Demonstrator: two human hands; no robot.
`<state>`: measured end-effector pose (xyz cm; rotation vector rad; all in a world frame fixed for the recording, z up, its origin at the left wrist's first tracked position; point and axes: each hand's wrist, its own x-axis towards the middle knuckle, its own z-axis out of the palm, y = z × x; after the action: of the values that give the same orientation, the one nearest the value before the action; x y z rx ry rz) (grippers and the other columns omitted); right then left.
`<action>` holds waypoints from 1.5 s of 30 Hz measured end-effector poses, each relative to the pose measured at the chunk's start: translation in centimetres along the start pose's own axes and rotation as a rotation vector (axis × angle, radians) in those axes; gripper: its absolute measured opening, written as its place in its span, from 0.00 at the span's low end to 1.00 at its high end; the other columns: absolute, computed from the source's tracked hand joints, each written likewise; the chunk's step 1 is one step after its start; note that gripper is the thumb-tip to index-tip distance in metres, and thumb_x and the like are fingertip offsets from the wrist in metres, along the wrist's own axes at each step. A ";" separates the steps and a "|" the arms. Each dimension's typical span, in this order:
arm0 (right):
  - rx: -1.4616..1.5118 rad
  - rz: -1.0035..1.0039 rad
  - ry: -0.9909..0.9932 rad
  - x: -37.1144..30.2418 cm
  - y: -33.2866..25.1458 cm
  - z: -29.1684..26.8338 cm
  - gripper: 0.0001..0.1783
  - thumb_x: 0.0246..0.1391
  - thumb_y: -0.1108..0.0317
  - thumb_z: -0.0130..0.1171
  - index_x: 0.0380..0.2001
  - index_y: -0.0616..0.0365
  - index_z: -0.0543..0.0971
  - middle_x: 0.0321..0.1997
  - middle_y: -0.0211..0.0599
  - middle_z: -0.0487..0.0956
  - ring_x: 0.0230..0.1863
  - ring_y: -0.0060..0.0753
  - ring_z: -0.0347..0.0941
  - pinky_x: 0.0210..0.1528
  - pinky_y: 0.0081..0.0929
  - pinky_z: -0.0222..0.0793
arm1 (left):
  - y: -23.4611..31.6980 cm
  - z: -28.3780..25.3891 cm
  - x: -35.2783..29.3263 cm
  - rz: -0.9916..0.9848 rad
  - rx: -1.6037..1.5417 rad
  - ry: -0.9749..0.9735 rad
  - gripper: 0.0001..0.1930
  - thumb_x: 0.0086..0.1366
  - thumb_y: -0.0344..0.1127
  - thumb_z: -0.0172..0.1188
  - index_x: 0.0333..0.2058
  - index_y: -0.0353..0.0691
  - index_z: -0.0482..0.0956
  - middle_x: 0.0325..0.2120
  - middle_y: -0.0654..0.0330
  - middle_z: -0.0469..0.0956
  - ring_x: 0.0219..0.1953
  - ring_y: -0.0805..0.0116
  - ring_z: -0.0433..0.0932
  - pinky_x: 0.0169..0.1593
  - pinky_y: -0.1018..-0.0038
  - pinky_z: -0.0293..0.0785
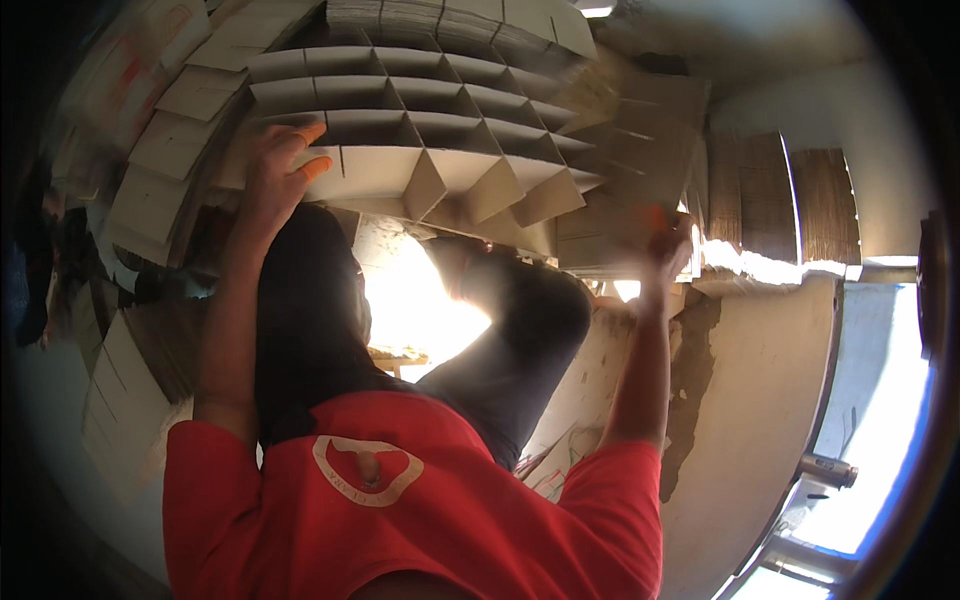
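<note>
A cardboard divider grid (470,135), made of crossed slotted strips, stands in front of me above my knees. My left hand (280,170) is at its left end, thumb and index finger on either side of the nearest long strip (375,172). Both of those fingertips wear orange covers. To the right of the grid, my right hand (668,243) is smeared by motion, with a patch of orange at its fingers. It grips the lower end of a slotted cardboard piece (655,135), also blurred. How its fingers close on the piece is hard to see.
Overlapping slotted cardboard pieces (165,150) line the left side. A stack of cardboard strips (450,25) lies behind the grid. More brown stacks (768,195) stand at the right, near a wall with peeling paint (755,380). Bright light glares between my legs.
</note>
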<state>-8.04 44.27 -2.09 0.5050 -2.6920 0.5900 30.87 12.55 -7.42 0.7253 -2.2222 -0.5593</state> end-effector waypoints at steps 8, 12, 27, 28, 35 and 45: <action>0.831 -0.542 0.141 -1.6 -14.7 -7.6 0.11 0.54 0.75 0.60 0.40 0.66 0.72 0.57 0.38 0.72 0.36 0.20 0.69 0.42 0.19 0.72 | -0.2 -0.4 -0.2 -0.208 -0.302 -0.066 0.15 0.54 0.24 0.65 0.42 0.33 0.81 0.34 0.59 0.77 0.38 0.70 0.77 0.43 0.77 0.72; 0.965 -0.643 -0.180 -4.3 -20.8 -6.1 0.25 0.51 0.77 0.64 0.54 0.63 0.71 0.50 0.39 0.77 0.43 0.21 0.73 0.45 0.19 0.72 | -0.1 -0.8 -0.6 -0.216 -0.281 -0.028 0.14 0.53 0.24 0.64 0.40 0.33 0.81 0.32 0.56 0.77 0.37 0.67 0.76 0.42 0.74 0.73; 0.742 -0.933 -0.209 -8.3 -29.8 -1.8 0.26 0.51 0.76 0.62 0.55 0.70 0.70 0.39 0.55 0.80 0.39 0.32 0.81 0.39 0.22 0.73 | -0.6 -0.9 -0.6 -0.194 -0.426 -0.002 0.08 0.53 0.23 0.59 0.34 0.33 0.80 0.27 0.54 0.77 0.33 0.62 0.73 0.36 0.68 0.70; 0.736 -0.926 -0.219 -8.2 -29.8 -1.6 0.26 0.51 0.76 0.62 0.55 0.70 0.70 0.40 0.55 0.80 0.40 0.33 0.81 0.40 0.23 0.73 | -0.5 -0.9 -0.5 -0.185 -0.410 -0.009 0.08 0.53 0.23 0.59 0.34 0.32 0.80 0.27 0.54 0.77 0.33 0.62 0.73 0.36 0.68 0.70; 0.749 -0.807 -0.339 -8.6 -30.3 -2.2 0.26 0.50 0.76 0.62 0.54 0.68 0.71 0.41 0.54 0.80 0.41 0.35 0.81 0.40 0.25 0.74 | -1.5 -0.6 -0.7 -0.207 -0.421 -0.043 0.09 0.55 0.22 0.60 0.36 0.32 0.80 0.30 0.56 0.76 0.34 0.67 0.75 0.39 0.73 0.71; 0.725 -0.910 -0.280 -8.3 -29.8 -1.4 0.22 0.50 0.78 0.61 0.51 0.67 0.74 0.36 0.52 0.81 0.33 0.32 0.81 0.35 0.22 0.73 | -1.6 -0.7 -0.7 -0.153 -0.392 -0.048 0.08 0.54 0.21 0.59 0.35 0.31 0.80 0.29 0.54 0.77 0.33 0.66 0.75 0.38 0.72 0.71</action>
<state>11.72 21.80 5.75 1.9488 -2.0120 1.2194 32.30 11.70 -8.24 0.6803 -2.0216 -1.0618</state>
